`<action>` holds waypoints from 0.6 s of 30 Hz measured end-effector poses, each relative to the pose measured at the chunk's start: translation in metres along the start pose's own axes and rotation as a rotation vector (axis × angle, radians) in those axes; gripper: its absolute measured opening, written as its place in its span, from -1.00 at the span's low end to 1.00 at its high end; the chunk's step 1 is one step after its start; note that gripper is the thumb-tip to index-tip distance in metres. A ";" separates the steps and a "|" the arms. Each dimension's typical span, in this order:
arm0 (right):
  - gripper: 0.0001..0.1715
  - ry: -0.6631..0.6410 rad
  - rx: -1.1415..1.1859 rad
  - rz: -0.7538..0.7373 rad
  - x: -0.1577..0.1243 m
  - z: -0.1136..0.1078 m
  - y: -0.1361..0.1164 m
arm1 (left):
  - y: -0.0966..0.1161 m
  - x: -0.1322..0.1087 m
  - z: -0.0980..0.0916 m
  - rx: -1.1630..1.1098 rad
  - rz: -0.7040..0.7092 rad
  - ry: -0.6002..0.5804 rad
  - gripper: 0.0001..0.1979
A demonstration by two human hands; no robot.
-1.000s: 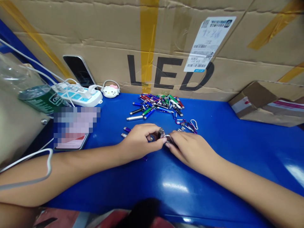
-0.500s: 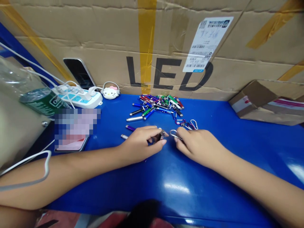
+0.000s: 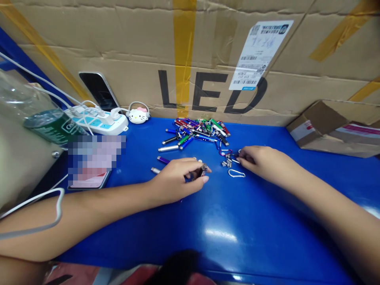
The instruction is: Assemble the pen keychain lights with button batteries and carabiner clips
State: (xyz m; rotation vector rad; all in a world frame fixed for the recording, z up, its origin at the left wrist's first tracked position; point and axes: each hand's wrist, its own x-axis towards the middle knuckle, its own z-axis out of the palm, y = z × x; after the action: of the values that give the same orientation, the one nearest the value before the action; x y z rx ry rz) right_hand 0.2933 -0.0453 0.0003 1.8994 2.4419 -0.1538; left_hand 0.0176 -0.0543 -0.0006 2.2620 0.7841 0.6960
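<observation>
My left hand (image 3: 181,176) is closed around a small dark torch (image 3: 203,170), whose silver end sticks up between thumb and fingers. My right hand (image 3: 258,158) is over the small carabiners to the right, its fingers pinched together; what is between them is hidden. A silver carabiner (image 3: 236,173) lies alone on the blue table, just below several small metal caps (image 3: 228,161). A purple carabiner (image 3: 225,152) lies beside those caps. Left of my left hand lie a purple torch tube (image 3: 163,160) and a silver tube (image 3: 154,170), partly covered by the hand.
A pile of coloured keychain torches (image 3: 196,132) lies at the back against a large cardboard box (image 3: 124,43). To the left are a power strip (image 3: 103,123), a white cat-shaped case (image 3: 138,116) and a phone (image 3: 99,91). An open small carton (image 3: 323,130) stands at the right.
My right hand has let go of the silver carabiner, leaving it on the table, and has moved right and back to the other carabiners. My left hand stays in place with the torch.
</observation>
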 end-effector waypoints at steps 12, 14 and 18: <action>-0.79 0.037 0.832 -0.143 -0.021 -0.004 -0.057 | 0.001 -0.001 -0.001 0.045 0.119 -0.138 -0.78; -0.81 -0.020 0.980 -0.145 -0.024 0.000 -0.072 | 0.003 0.000 -0.001 0.053 0.123 -0.189 -0.77; -0.84 -0.033 1.157 -0.127 -0.024 0.006 -0.089 | 0.002 0.000 0.000 0.050 0.131 -0.170 -0.77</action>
State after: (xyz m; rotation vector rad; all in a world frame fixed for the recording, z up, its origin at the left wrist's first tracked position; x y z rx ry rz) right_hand 0.2128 -0.0903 0.0011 1.8837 2.6419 -1.9116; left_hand 0.0186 -0.0560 0.0008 2.3978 0.5822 0.5388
